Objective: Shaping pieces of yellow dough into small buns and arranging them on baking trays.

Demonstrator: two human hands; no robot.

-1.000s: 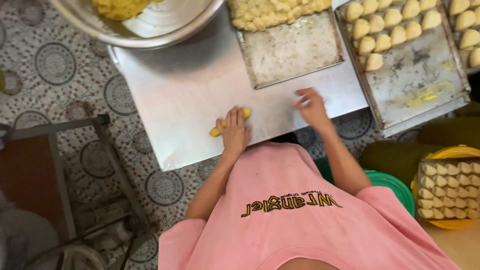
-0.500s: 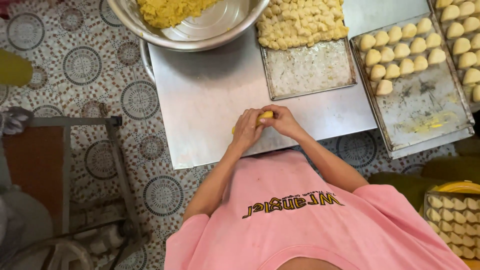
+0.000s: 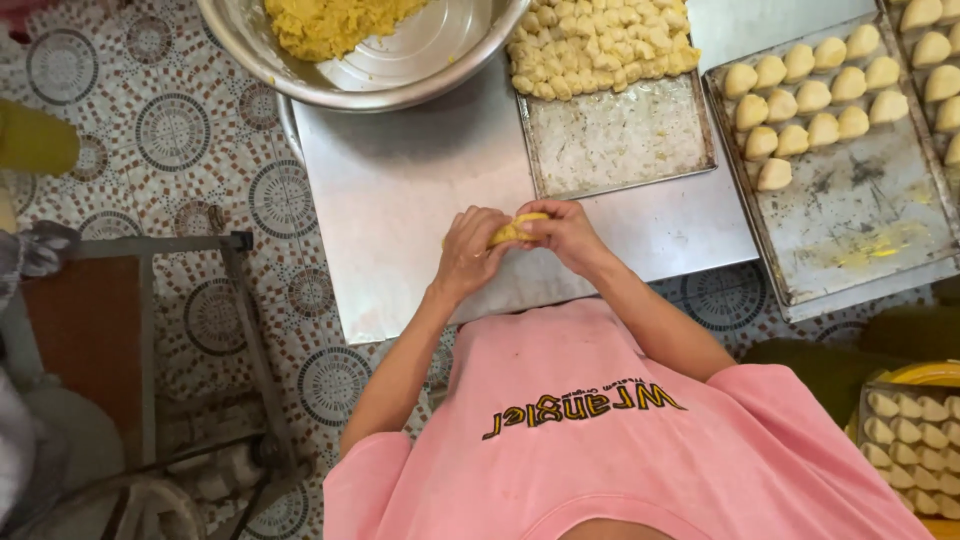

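Leftmost, a wide steel bowl (image 3: 400, 70) of yellow dough sits within reach above the flat steel work sheet (image 3: 400, 200). Over that sheet, left hand (image 3: 468, 255) and right hand (image 3: 565, 232) both pinch a small yellow dough piece (image 3: 515, 230), evidently shaping it. Rightward, a grey baking tray (image 3: 850, 210) holds shaped pale pieces.

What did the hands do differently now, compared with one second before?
A second ago the left hand rolled the yellow dough piece on the metal sheet while the right hand lay apart, further right. Now both hands have come together and hold the dough between their fingers, lifted off the sheet. The bowl and the trays look unchanged.
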